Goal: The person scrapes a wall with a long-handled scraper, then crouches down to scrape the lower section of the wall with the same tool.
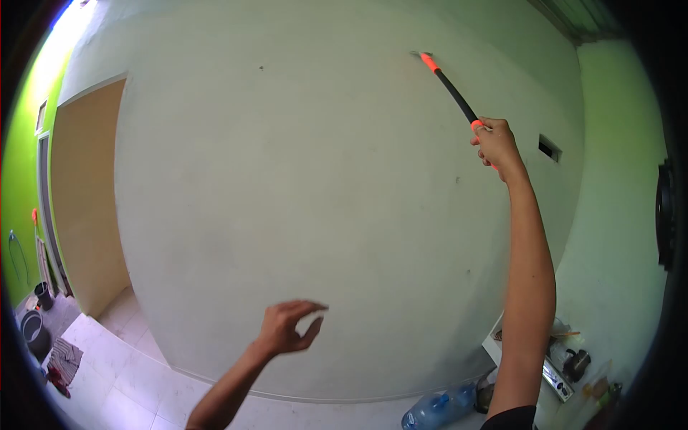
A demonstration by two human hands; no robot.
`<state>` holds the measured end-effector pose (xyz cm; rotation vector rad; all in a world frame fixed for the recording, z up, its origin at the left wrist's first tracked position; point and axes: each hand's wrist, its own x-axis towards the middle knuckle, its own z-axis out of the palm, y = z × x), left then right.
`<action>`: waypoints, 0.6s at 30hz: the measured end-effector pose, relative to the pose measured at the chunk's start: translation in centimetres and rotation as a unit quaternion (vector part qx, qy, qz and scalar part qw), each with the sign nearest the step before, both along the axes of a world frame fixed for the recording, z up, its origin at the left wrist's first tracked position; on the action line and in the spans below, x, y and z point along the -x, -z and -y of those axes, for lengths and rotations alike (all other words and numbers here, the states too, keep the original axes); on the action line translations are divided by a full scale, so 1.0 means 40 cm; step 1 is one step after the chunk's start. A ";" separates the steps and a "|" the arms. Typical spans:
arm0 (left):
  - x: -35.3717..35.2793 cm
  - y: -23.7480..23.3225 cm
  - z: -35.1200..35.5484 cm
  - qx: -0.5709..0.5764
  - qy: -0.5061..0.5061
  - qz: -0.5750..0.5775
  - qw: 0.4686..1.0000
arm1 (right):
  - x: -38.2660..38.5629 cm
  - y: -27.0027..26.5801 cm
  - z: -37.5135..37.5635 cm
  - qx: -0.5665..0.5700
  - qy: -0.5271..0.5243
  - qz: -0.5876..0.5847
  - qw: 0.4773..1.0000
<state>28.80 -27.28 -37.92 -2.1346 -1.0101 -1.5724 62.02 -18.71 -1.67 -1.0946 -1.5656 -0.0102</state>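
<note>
My right hand [496, 147] is raised at the upper right, its fingers wrapped round the orange grip of a long-handled tool [456, 94]. The tool has a black shaft and an orange collar near its far end. Its small head, too thin and blurred to name, reaches the pale wall [308, 179]. Lower down, my left hand [290, 327] is held out in front of the wall with thumb and fingers curved apart. Nothing shows between them.
A large blue water bottle [433, 410] lies on the floor at bottom right, beside a stove [557, 380] and a kettle [576, 364]. At left are a doorway [89, 193], buckets [34, 328] and a striped mat [64, 360]. A small opening [550, 148] pierces the wall.
</note>
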 end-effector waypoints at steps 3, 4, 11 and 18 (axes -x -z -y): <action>0.021 -0.161 -0.131 -0.065 -0.038 -0.071 0.995 | -0.039 0.020 -0.038 -0.101 0.080 0.056 0.990; 0.021 -0.225 -0.183 -0.061 -0.058 -0.080 0.993 | -0.056 0.023 -0.057 -0.143 0.097 0.071 0.982; -0.017 -0.645 -0.592 -0.045 -0.157 -0.136 0.977 | -0.106 -0.071 -0.001 -0.035 -0.062 -0.042 0.997; -0.077 -0.788 -0.843 0.102 -0.298 -0.167 0.934 | -0.151 -0.127 0.004 -0.026 -0.095 -0.025 0.995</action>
